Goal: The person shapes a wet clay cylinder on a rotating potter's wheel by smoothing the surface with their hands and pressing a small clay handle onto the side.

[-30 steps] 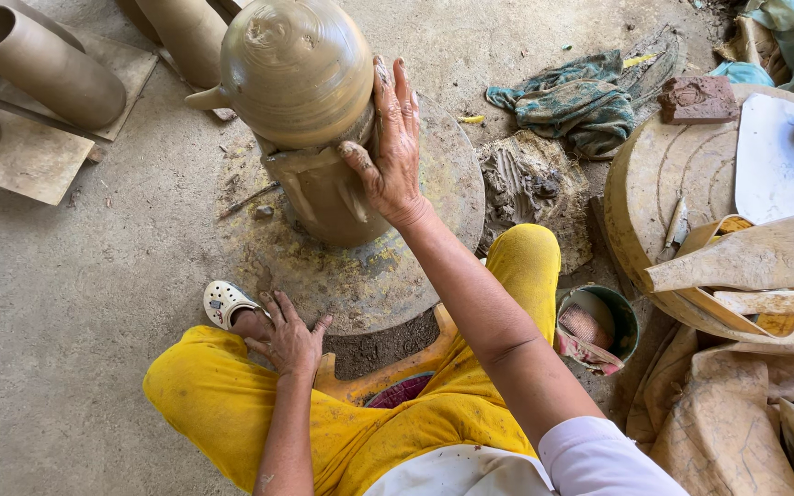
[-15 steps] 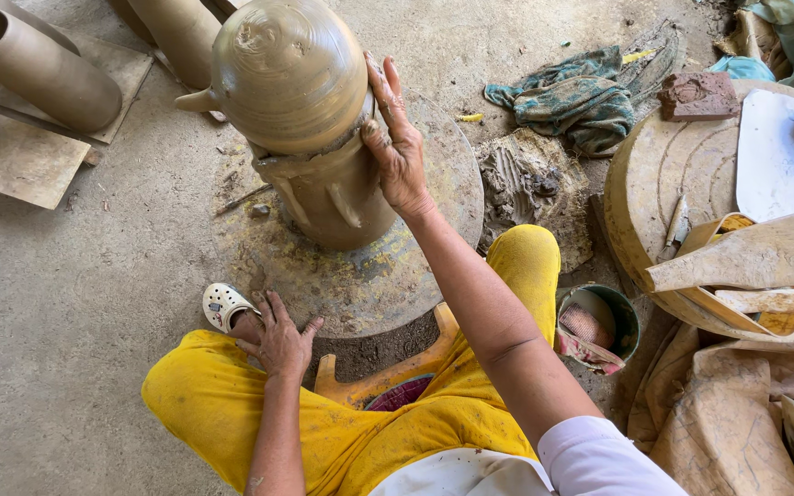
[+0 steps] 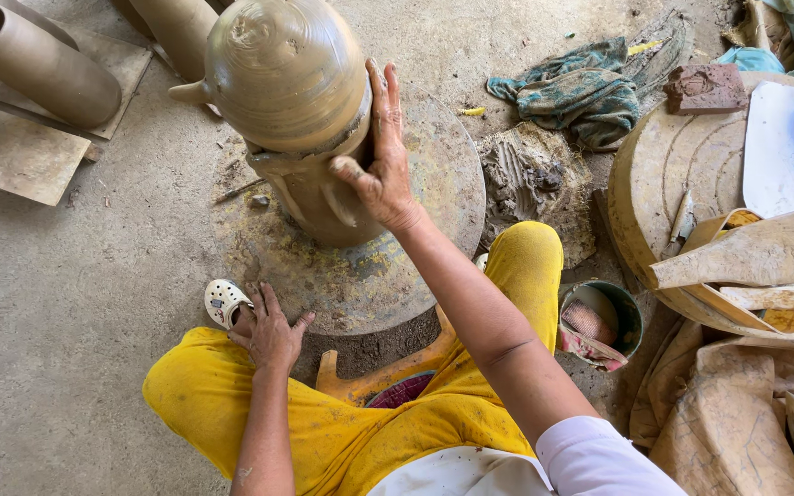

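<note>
A tall wet clay pot (image 3: 291, 101) with a rounded top and a small spout on its left stands on a round turntable (image 3: 425, 230) on the floor. My right hand (image 3: 379, 156) lies flat against the pot's right side, fingers pointing up, thumb on the lower body. My left hand (image 3: 270, 332) rests open on my left knee, on yellow trousers, beside my white clog (image 3: 225, 301).
Clay cylinders (image 3: 39, 64) lie on boards at the upper left. A lump of clay (image 3: 535, 184) and a green rag (image 3: 581, 87) lie right of the turntable. A small bucket (image 3: 604, 321) stands by my right knee. A round wooden slab (image 3: 682, 174) and paper sacks (image 3: 755, 395) fill the right.
The pot has turned on the turntable, its spout swinging round at the left. My right hand has slid upward along the pot's side. My left hand stays on the knee.
</note>
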